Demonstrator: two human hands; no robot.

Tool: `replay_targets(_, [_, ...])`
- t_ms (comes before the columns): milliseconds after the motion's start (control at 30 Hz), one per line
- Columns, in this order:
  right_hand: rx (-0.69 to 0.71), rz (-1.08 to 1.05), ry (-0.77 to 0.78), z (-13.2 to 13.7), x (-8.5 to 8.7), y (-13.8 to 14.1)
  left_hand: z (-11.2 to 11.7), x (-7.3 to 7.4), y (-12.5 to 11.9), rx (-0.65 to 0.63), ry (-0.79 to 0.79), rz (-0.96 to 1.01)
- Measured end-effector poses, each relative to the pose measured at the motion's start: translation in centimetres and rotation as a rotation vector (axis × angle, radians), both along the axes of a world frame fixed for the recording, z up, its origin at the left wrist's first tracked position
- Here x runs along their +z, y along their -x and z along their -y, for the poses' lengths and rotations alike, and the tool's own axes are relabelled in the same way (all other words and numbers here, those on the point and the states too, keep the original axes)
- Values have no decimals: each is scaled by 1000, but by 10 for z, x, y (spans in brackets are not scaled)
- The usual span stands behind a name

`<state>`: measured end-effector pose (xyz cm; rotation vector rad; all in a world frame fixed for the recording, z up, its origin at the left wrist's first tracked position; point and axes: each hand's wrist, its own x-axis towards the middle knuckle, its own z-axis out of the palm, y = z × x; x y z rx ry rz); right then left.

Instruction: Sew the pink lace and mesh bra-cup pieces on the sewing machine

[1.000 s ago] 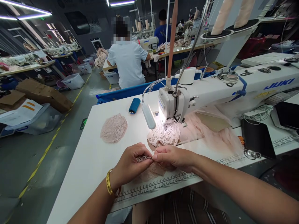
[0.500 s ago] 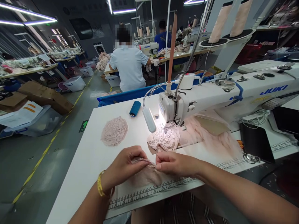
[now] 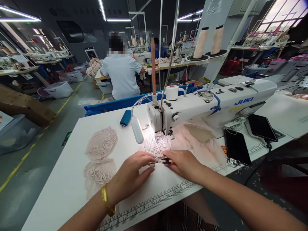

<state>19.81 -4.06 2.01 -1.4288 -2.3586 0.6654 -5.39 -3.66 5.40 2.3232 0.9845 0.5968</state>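
I see lace (image 3: 157,147) under the machine head (image 3: 154,116), lamp (image 3: 137,130) alongside, presumably for visibility | left hand (image 3: 132,170) at its edge, grip unclear | right hand (image 3: 184,163) pinching a dark-bladed tool (image 3: 165,161), apparently for close control

Second lace piece (image 3: 100,172) now at left

The lace piece (image 3: 157,145) is partly hidden by the machine head (image 3: 155,117) and the fingers. A dark tool (image 3: 165,160) is partly covered by the right hand (image 3: 186,163); its full shape cannot be confirmed. The left hand's (image 3: 131,175) fingertip contact is unclear. The left edge cuts the cardboard box (image 3: 21,104). The co-worker's head (image 3: 116,45) is pixelated. Wall lettering (image 3: 96,12) is illegible.
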Motion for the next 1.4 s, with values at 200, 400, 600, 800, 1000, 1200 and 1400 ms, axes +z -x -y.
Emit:
replay_targets(200, [-46,-29,-74,-24,-8,1,-28,-24,-48,69,-53,-177])
replay_targets(400, [-223,-196,-163,-20,-10,-1,-51,-25,-51,233,447,165])
replay_targets(600, [-161,-284,-220,-13,-21,5,-49,-27,-48,458,751,477])
replay_targets(800, [-155,-2,-249,-18,-26,17,-52,-28,-52,517,596,508])
replay_targets(1000, [-160,11,-265,-23,-27,20,-52,-33,-50,494,497,393])
replay_targets(1200, [-195,-69,-272,-23,-27,11,-55,-34,-33,177,196,87])
replay_targets(1400, [-198,-103,-231,-23,-24,8,-57,-38,-33,-45,-189,32])
